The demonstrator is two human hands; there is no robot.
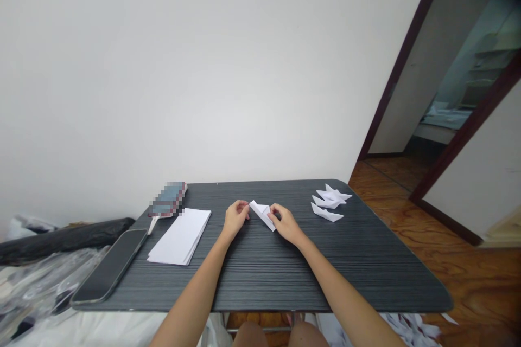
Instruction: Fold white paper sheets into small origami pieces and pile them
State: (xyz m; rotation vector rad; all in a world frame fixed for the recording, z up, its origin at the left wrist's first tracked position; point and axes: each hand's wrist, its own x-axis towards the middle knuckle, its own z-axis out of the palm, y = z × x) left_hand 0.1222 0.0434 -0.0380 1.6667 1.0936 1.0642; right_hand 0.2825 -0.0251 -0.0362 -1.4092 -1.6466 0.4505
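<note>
A partly folded sheet of white paper (260, 213) is held slightly above the dark table, around its middle, with a long narrow folded strip along its near side. My right hand (285, 223) pinches its right part between thumb and fingers. At the upper left end of the strip is my left hand (236, 218), its fingers curled and thumb and forefinger close together at the paper's tip. Several finished white paper boats (331, 196) lie together to the right, with one paper boat (327, 213) nearest me.
A stack of white paper sheets (181, 236) lies on the left of the black table (260, 287). A phone (112, 265) rests at the table's left edge, and a blurred-out item (167, 199) stands behind it. A white wall (244, 92) borders the back.
</note>
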